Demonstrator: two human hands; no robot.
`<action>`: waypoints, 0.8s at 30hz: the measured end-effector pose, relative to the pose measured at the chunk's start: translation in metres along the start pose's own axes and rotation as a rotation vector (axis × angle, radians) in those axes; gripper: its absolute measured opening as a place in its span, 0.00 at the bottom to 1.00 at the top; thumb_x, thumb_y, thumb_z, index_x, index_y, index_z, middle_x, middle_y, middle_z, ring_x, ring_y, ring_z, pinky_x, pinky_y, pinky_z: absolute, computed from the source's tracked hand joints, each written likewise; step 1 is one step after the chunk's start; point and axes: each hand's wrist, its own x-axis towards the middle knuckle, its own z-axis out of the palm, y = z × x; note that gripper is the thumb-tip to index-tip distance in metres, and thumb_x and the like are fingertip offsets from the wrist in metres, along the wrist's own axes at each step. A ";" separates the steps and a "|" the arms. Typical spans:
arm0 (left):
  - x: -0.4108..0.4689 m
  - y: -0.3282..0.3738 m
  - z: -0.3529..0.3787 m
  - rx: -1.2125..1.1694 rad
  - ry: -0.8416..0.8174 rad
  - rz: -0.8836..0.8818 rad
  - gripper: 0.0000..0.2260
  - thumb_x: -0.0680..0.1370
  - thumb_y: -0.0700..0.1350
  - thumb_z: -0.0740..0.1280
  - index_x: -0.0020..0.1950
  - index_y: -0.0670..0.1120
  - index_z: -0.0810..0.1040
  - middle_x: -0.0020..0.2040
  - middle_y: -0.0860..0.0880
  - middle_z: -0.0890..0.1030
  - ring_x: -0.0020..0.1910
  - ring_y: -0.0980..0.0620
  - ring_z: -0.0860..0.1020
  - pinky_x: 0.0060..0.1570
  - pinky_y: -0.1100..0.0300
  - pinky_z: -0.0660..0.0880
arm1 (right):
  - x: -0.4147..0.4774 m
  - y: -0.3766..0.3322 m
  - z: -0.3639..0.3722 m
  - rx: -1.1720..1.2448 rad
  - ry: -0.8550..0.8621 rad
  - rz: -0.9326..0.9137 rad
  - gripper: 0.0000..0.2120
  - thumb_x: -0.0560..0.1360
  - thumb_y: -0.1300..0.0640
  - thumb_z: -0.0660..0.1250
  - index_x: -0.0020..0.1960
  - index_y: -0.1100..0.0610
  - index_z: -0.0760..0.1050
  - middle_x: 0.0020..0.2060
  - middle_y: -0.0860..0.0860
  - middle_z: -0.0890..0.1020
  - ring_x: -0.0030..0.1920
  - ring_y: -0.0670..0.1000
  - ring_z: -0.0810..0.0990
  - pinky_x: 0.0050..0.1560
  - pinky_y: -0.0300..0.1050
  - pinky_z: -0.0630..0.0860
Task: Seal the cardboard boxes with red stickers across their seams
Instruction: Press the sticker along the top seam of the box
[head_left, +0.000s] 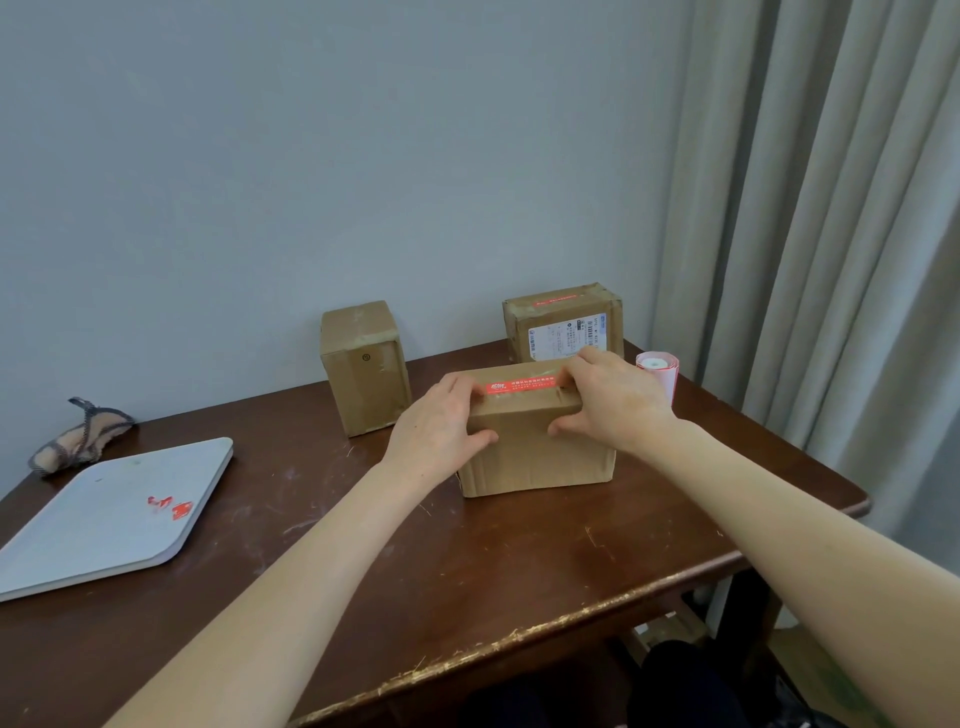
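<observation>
A cardboard box (537, 457) stands in the middle of the dark wooden table (519, 561). A red sticker (522, 387) lies along its top. My left hand (441, 431) grips the box's left top edge, fingers on the sticker's left end and thumb on the front face. My right hand (610, 402) grips the right top edge, fingers over the sticker's right end and thumb on the front. A second box (563, 322) behind it carries a red sticker on top and a shipping label. A third, taller box (363, 366) stands at the back left with no sticker visible.
A roll of red-and-white stickers (658, 371) stands right of the boxes near the table's edge. A grey flat board (114, 512) with red sticker scraps lies at the front left, a cloth bundle (78, 439) behind it. A curtain (831, 234) hangs on the right.
</observation>
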 end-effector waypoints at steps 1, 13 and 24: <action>0.000 0.001 0.000 0.014 -0.008 0.004 0.29 0.72 0.56 0.70 0.69 0.49 0.66 0.65 0.51 0.70 0.61 0.52 0.71 0.53 0.58 0.73 | 0.000 -0.002 -0.001 -0.011 -0.004 -0.010 0.33 0.69 0.37 0.70 0.68 0.48 0.66 0.61 0.49 0.72 0.62 0.51 0.71 0.51 0.47 0.75; 0.011 0.013 0.003 0.162 -0.052 0.010 0.31 0.71 0.63 0.68 0.71 0.58 0.64 0.63 0.49 0.67 0.62 0.50 0.65 0.47 0.57 0.74 | 0.005 -0.006 0.004 -0.076 -0.004 0.013 0.36 0.65 0.31 0.69 0.68 0.48 0.70 0.58 0.51 0.70 0.60 0.52 0.69 0.53 0.46 0.71; 0.007 0.009 0.000 0.138 -0.022 0.016 0.31 0.71 0.62 0.68 0.71 0.51 0.67 0.67 0.51 0.69 0.64 0.51 0.68 0.55 0.57 0.73 | 0.004 0.001 0.000 -0.010 -0.020 0.025 0.37 0.67 0.34 0.71 0.70 0.48 0.67 0.60 0.50 0.70 0.62 0.51 0.69 0.54 0.47 0.73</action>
